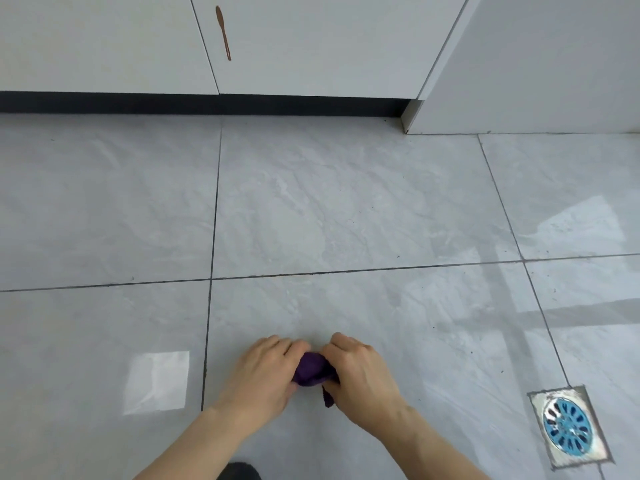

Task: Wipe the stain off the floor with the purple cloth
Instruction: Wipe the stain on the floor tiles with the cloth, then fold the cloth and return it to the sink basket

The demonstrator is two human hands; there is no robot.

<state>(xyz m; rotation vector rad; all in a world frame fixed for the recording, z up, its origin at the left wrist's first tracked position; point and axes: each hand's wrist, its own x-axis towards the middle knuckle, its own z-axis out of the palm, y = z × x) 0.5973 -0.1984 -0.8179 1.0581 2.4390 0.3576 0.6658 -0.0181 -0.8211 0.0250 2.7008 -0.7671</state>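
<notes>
Both hands are down low over the grey floor tiles [346, 202], drawn close together with the purple cloth [313, 370] bunched up between them. The left hand [266, 372] and the right hand [360, 372] each have their fingers closed on the cloth, and a small tail of it hangs down by the right thumb. Whether the bundle touches the tile beneath is hard to say from here. A brown streak [223, 32] runs down the white cabinet door [311, 46] at the far side, above the dark kickboard [207, 103]. Off to the right sits a square floor drain [568, 426] with a blue grate.
</notes>
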